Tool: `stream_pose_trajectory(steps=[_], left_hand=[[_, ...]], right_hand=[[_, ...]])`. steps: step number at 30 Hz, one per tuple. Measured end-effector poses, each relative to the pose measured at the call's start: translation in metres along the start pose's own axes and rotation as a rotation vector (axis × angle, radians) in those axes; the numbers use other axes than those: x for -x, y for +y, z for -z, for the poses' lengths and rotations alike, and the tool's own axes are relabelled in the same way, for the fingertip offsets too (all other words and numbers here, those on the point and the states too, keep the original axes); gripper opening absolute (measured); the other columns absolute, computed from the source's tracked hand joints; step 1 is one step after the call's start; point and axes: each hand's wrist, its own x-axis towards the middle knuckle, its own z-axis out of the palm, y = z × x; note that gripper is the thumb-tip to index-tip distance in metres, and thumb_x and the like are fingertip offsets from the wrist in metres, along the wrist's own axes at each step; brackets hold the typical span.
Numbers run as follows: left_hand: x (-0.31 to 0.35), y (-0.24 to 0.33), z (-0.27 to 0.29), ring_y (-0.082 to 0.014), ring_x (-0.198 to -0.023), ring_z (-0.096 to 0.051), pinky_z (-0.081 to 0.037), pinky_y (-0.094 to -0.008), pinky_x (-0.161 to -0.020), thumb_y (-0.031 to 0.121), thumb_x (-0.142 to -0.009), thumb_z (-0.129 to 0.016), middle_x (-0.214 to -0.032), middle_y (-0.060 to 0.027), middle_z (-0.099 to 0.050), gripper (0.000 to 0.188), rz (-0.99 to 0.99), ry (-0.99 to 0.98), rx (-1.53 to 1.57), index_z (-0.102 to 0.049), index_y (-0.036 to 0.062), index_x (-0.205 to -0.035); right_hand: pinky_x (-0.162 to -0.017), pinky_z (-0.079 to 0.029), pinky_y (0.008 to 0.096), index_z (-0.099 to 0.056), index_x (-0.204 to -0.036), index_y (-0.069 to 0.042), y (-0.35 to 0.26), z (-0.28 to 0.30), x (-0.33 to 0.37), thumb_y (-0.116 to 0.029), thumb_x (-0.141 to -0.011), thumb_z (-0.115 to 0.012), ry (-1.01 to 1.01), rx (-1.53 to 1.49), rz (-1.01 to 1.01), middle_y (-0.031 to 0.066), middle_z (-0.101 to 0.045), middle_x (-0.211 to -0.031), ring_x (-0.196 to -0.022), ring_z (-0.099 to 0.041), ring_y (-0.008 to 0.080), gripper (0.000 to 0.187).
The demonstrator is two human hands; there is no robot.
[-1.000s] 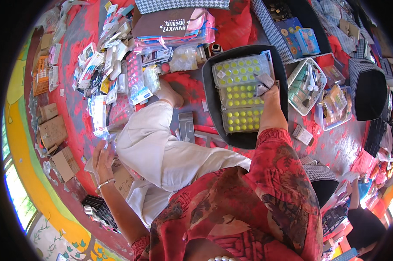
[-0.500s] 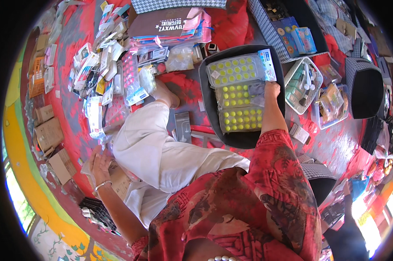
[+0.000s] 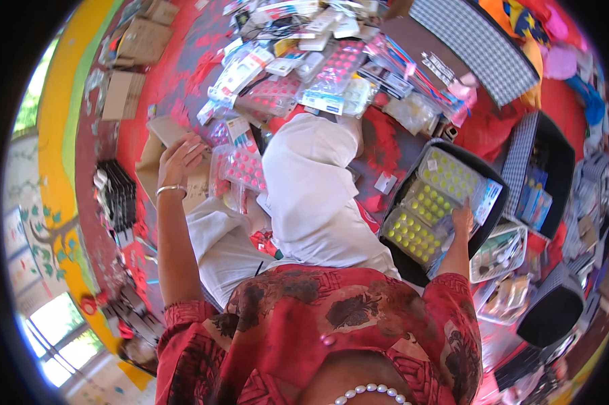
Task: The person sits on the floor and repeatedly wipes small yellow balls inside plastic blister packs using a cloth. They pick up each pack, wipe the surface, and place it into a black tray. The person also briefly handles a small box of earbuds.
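Whole view's swung round since half a second ago, so the one black bin point(image 3: 404, 260) now shows farther right and nearer. Over on the left, the left hand point(image 3: 179, 162) is above some brown cardboard point(image 3: 191, 185), fingers loosely stretched, not closed on anything I can see. Well to its right, three clear packs of yellow-green balls point(image 3: 412, 233) lie in the bin, long axes running far-left to near-right. Right hand point(image 3: 462, 221) is at their right ends, can't tell if it's gripping; one blue-and-white card point(image 3: 488, 201) sits just beyond, right of the farthest pack.
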Motion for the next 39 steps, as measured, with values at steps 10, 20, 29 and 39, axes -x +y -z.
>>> stream_pose_trajectory(steps=[10,20,29,39], left_hand=[[-0.035,-0.061,0.067,-0.0188,-0.083,-0.060,-0.049,-0.0298,-0.076,0.022,-0.083,-0.059,-0.087,-0.0090,-0.060,0.026,0.006,0.084,0.309,-0.057,0.0012,-0.098],[-0.083,-0.095,0.079,-0.0076,-0.046,-0.034,-0.029,-0.0219,-0.042,0.018,-0.086,-0.052,-0.056,-0.0009,-0.040,0.026,-0.024,0.015,0.891,-0.040,0.0095,-0.065],[-0.063,-0.073,0.103,-0.0105,-0.059,-0.048,-0.040,-0.0187,-0.050,0.007,-0.081,-0.053,-0.079,-0.0056,-0.054,0.025,0.108,0.321,0.946,-0.049,-0.0001,-0.105],[-0.063,-0.062,0.089,-0.0087,-0.067,-0.051,-0.042,-0.0185,-0.056,0.005,-0.079,-0.056,-0.086,-0.0069,-0.058,0.029,0.039,0.122,0.907,-0.054,-0.0023,-0.107]], right_hand=[[-0.069,-0.050,0.0362,-0.060,-0.093,0.003,-0.156,0.179,-0.081,-0.044,-0.079,-0.062,-0.056,-1.301,-0.013,0.0107,-0.059,-0.090,-0.079,-0.058,0.0215,0.049],[-0.081,-0.045,0.0417,-0.066,-0.088,-0.003,-0.367,0.155,-0.061,-0.041,-0.070,-0.066,-0.005,0.163,0.692,0.0253,-0.061,-0.093,-0.091,-0.060,0.0325,0.042],[-0.085,-0.042,0.0333,-0.049,-0.117,-0.002,-0.375,0.004,-0.020,-0.026,-0.073,-0.068,-0.898,-0.803,0.105,0.0143,-0.061,-0.100,-0.092,-0.057,0.0263,0.053],[-0.065,-0.048,0.0376,-0.060,-0.086,0.006,-0.477,0.020,-0.043,-0.014,-0.059,-0.071,-0.558,-0.362,0.320,0.0139,-0.061,-0.080,-0.070,-0.059,0.0250,0.035]])
